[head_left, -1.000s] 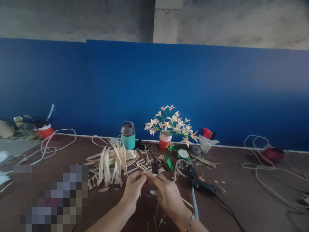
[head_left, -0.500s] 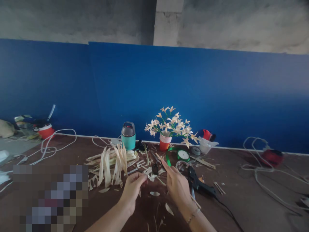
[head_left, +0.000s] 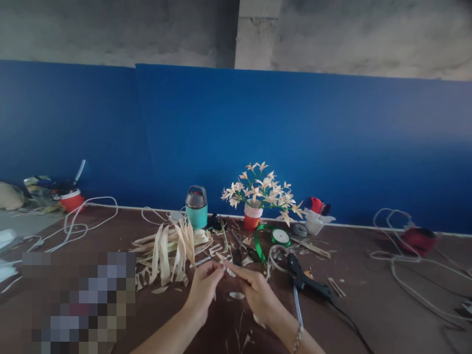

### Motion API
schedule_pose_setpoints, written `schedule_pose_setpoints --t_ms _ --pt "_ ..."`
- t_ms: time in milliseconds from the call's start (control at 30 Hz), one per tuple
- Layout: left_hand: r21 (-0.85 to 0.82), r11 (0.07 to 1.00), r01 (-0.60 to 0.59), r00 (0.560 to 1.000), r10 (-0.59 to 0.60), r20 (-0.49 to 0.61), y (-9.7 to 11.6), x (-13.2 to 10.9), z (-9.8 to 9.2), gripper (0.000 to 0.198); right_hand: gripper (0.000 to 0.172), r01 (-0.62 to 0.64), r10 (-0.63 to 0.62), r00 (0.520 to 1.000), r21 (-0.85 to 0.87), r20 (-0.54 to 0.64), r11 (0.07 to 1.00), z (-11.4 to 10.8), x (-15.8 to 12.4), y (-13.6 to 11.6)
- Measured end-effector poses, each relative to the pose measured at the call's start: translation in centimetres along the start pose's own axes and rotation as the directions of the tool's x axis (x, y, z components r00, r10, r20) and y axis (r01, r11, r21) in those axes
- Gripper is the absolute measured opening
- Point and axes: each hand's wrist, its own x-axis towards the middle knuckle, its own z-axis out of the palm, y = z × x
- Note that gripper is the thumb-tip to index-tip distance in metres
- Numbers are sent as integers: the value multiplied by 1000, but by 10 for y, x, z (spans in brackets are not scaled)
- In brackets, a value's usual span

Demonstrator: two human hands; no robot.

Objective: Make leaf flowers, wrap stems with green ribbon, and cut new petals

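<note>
Near the front of the brown table, my left hand [head_left: 202, 291] is closed, with thumb and forefinger pinching a small pale husk piece [head_left: 221, 257]. My right hand [head_left: 258, 294] comes in from the other side, its fingertips meeting those of the left at this piece. The right fingers are closed together; what they grip is hidden. Just beyond the hands lie scissors [head_left: 239, 240] among husk scraps. A cut husk petal [head_left: 236, 295] rests on the table between the wrists. Left of my left hand is a pile of dried corn husks [head_left: 162, 253].
Husk flowers [head_left: 254, 191] stand in red-and-white paper cups [head_left: 252, 221]. Nearby are a green ribbon roll [head_left: 280, 237], a teal flask [head_left: 196, 214] and a white cup [head_left: 315, 222]. A black glue gun [head_left: 311, 285] with its cord lies at right. White cables [head_left: 393, 255] cross the table.
My right hand has moved left and down, bringing its fingertips to the left hand's. The left hand stays nearly in place, still pinching the husk piece.
</note>
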Motion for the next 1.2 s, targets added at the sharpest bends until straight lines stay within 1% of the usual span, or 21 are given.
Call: schedule_pose_setpoints --t_ms 33,67,100,167,200,233,300,367,433,500,567,633,700,767,833,900,967,1033,1100,1200 --pt "14 1000 -2 1000 2 -3 0 0 0 26 54 67 -69 998 -144 -7 987 0 0 0" --pt "23 1000 -1 1000 1 -3 -1 -1 1 27 61 91 -98 995 -293 -7 952 -2 -1 1" --pt "32 999 -1 1000 1 -3 -1 -1 1 28 67 77 -92 996 -438 -13 896 -4 -1 1" --pt "71 997 -10 1000 11 -14 -1 -1 0 28 73 -15 -38 997 -666 -65 745 -13 -1 3" --pt "104 994 -22 999 25 -22 0 -1 -1 27 72 -70 -18 994 -734 -112 675 -18 -1 4" --pt "144 989 -37 999 40 -21 1 0 -2 26 70 -109 -30 986 -765 -166 634 -23 -1 5" --pt "257 963 -83 997 82 17 2 3 -6 25 66 -122 -113 963 -769 -245 627 -32 0 7" --pt "406 898 -169 986 150 78 2 7 -10 20 63 -96 -187 942 -756 -280 648 -37 0 10" --pt "565 773 -288 958 241 158 -1 10 -13 13 60 -86 -205 936 -751 -286 654 -39 0 14" --pt "685 614 -392 919 305 251 -4 11 -15 11 58 -93 -192 940 -753 -282 651 -38 0 19" --pt "760 475 -444 893 305 331 -7 10 -16 14 57 -96 -184 943 -754 -278 650 -38 0 23" --pt "805 391 -445 893 261 367 -9 10 -16 15 56 -91 -187 943 -751 -277 654 -38 1 25" --pt "824 357 -440 897 213 387 -9 9 -17 18 57 -91 -189 942 -750 -279 655 -39 1 25" --pt "826 345 -447 894 195 403 -9 9 -17 21 58 -95 -182 944 -753 -277 651 -39 1 24" --pt "829 326 -454 890 209 405 -8 10 -17 21 58 -102 -166 948 -753 -272 650 -39 1 23" --pt "834 298 -464 881 251 401 -6 11 -16 18 57 -105 -154 951 -751 -268 652 -39 1 23" --pt "833 262 -486 862 303 407 -5 12 -14 18 57 -105 -152 952 -749 -266 655 -38 2 23" --pt "833 213 -510 839 336 427 -7 14 -11 24 57 -98 -155 953 -749 -260 655 -37 2 23" --pt "847 152 -510 831 340 440 -11 16 -8 27 56 -87 -162 954 -751 -251 655 -35 2 22" --pt "868 67 -492 833 328 446 -15 18 -4 28 54 -82 -164 957 -762 -241 643 -33 2 18"
